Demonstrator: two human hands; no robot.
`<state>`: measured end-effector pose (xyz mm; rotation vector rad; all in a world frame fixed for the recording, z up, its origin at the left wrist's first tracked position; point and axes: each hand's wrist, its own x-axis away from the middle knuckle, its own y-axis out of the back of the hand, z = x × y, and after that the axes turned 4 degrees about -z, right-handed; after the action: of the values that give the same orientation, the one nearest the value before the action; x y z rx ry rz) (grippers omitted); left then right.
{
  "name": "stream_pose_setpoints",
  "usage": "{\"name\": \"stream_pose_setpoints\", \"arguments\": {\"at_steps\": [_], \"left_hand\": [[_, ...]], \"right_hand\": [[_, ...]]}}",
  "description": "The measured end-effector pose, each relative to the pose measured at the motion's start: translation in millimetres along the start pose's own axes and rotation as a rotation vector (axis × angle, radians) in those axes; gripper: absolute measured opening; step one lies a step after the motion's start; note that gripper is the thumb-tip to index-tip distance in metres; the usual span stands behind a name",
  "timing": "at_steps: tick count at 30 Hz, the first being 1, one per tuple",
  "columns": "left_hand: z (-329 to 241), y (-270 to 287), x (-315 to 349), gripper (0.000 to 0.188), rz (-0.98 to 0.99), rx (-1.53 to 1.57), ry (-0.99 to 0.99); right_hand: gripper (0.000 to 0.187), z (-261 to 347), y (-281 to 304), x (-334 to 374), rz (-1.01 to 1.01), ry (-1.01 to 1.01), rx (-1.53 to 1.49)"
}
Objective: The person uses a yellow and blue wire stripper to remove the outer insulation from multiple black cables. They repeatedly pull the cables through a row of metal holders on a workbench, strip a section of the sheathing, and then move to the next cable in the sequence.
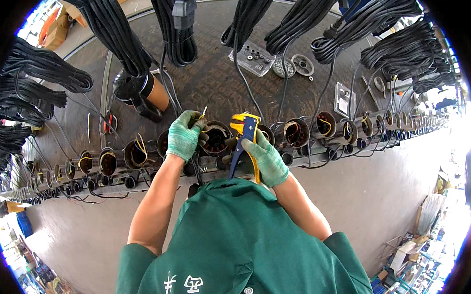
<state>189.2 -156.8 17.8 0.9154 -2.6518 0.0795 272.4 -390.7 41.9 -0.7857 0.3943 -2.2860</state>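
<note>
Both my hands wear green knit gloves. My left hand (185,136) is closed in a pinch on a thin wire (203,113) whose light-coloured end sticks up past the fingertips. A wire stripper (246,134) with yellow jaws and blue and yellow handles is gripped in my right hand (266,158). Its head stands upright, apart from the wire. Between the hands is the open round end of a metal tube housing (215,138), dark inside. Part of another housing is hidden behind the stripper and right glove.
Similar housings (297,133) with wires line the bench edge both ways. Bundled black cables (246,16) hang above. On the dark bench (206,88) are a brown-and-black cylinder (148,90), a clear tray of small parts (254,58), a jar (283,67) and red-handled pliers (109,121).
</note>
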Motion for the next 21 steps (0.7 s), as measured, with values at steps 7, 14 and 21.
{"name": "stream_pose_setpoints", "arguments": {"at_steps": [7, 14, 21], "left_hand": [[16, -3, 2, 0.02, -0.067, 0.005, -0.091], [12, -5, 4, 0.019, -0.072, -0.02, -0.045], [11, -4, 3, 0.019, -0.066, -0.075, -0.042]], "right_hand": [[0.053, 23, -11, -33, 0.091, -0.16, 0.009], [0.049, 23, -13, -48, 0.181, -0.097, 0.211], [0.047, 27, -15, -50, 0.156, 0.008, 0.503]]}}
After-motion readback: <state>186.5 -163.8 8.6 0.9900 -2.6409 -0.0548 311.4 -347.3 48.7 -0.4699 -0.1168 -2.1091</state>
